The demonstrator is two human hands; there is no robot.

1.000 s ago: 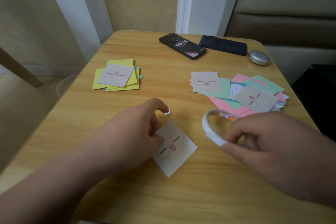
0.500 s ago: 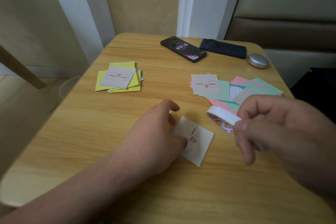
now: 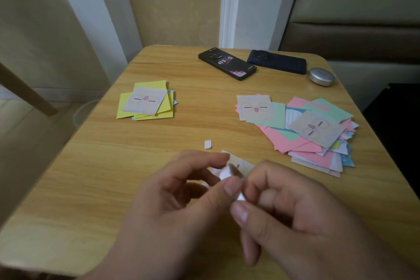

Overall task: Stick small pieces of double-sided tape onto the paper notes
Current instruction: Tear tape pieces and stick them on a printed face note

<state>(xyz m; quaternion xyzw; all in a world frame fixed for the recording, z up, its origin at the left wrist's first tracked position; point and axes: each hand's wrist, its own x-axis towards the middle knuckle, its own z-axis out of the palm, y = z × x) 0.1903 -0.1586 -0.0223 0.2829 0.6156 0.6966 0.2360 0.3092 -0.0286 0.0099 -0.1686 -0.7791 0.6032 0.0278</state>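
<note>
1. The wooden table (image 3: 136, 188) carries everything here, with both hands working over its near edge.
2. On the right side sprawls a loose heap of notes (image 3: 302, 143), pink, green and white, with two cartoon-face sheets lying on top.
3. On the left sits a neater stack of notes (image 3: 167, 109), mostly yellow with a blue edge showing, topped by another cartoon-face sheet.
4. The left hand (image 3: 177, 207) has its thumb and forefinger pinched on a strip of white tape (image 3: 223, 174).
5. The right hand (image 3: 295, 211) is curled tight, and its thumb and fingers grip the other end of the same tape. Most of the tape is hidden there and blurred, so I cannot tell if it is a roll.
6. A black phone (image 3: 227, 63) and a dark blue phone (image 3: 277, 65) lie side by side at the far edge.
7. A small round silver case (image 3: 321, 76) sits just right of the phones, lid closed, so its contents cannot be seen.
8. A single note (image 3: 241, 163) lies flat under the fingertips, partly covered by them, and the tape is held just above it.
9. A tiny white scrap (image 3: 207, 144) lies on the bare wood just beyond the left forefinger.
</note>
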